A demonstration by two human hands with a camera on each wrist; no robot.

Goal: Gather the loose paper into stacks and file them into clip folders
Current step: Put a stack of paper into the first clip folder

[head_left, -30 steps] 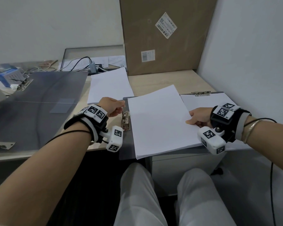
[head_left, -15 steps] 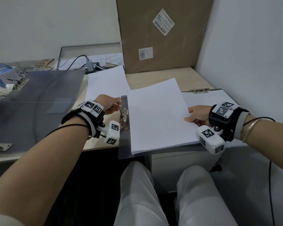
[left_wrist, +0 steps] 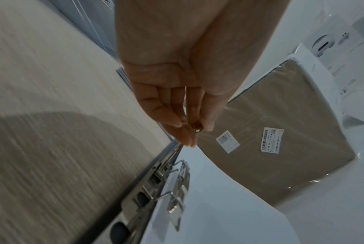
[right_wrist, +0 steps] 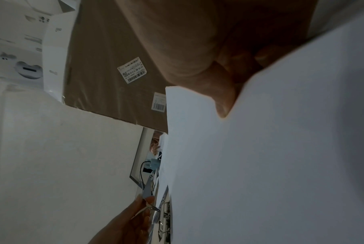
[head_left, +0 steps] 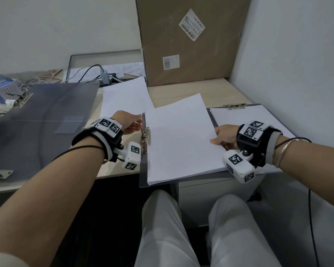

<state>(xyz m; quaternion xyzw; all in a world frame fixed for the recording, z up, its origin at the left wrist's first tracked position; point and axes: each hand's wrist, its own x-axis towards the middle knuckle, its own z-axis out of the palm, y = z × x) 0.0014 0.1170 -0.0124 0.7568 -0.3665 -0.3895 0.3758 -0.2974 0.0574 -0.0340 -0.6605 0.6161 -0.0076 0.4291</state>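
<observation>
Paper stack [head_left: 179, 139] lies on folder [head_left: 143, 176], near worktop [head_left: 191, 89] edge, long axis near–far. Left hand [head_left: 128, 122] fingers [left_wrist: 183, 132] are pinched on the clip [head_left: 145, 138] lever; clip sits at the stack's left edge. Right hand [head_left: 225, 136] pinches the stack's right edge.

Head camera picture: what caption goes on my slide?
Left hand pinches the silver metal clip lever while right hand slides a white paper stack in.
</observation>
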